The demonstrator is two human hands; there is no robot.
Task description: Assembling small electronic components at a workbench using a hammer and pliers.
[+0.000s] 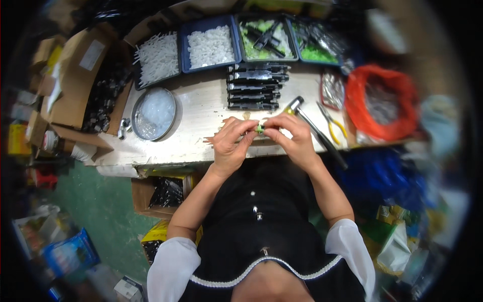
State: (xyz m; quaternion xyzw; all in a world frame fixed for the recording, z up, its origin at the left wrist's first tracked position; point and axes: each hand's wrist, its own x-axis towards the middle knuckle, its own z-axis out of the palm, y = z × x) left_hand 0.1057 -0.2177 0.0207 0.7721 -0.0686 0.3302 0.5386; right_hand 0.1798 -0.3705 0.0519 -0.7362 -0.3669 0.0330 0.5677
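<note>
Both of my hands meet over the near edge of a pale worktable [201, 108]. My left hand [232, 143] and my right hand [290, 133] pinch the same small green plastic part [260, 129] between their fingertips. Just beyond the hands lies a stack of black moulded strips [254, 88]. A hammer [317, 131] with a black handle lies right beside my right hand.
Blue trays at the back hold white pins [158, 58], white pieces [210, 46] and green and black parts [266, 39]. A round clear dish [153, 113] sits left. Yellow-handled pliers [332, 123] and an orange bag [382, 100] lie right. Cardboard boxes [75, 75] crowd the left.
</note>
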